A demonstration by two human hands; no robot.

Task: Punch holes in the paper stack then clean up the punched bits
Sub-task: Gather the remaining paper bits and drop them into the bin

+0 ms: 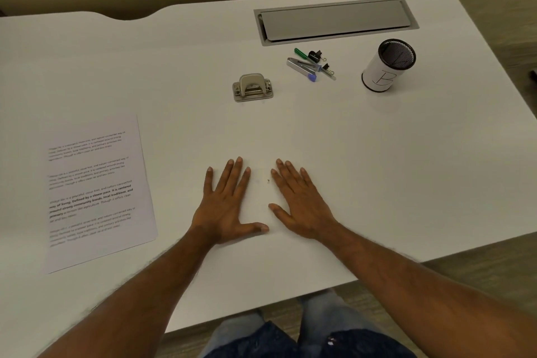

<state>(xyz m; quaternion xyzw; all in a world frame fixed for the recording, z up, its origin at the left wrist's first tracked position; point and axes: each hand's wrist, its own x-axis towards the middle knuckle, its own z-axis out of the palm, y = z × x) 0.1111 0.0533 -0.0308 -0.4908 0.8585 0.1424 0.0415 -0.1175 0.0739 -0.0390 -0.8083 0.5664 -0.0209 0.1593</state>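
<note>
A stack of printed paper [96, 192] lies flat at the left of the white desk [377, 168]. A small metal hole punch [252, 87] stands further back, near the desk's middle. My left hand [226, 203] and my right hand [299, 200] both rest palm down on the desk near its front edge, fingers spread, holding nothing. A tiny dark speck [268, 180] sits on the desk between the two hands. Both hands are well apart from the paper and the punch.
Behind the punch to the right lies a cluster of a stapler [300, 65], pens and binder clips [315, 56]. A mesh pen cup [388, 65] with a white label stands at the right. A grey cable hatch [334, 20] is set into the back of the desk.
</note>
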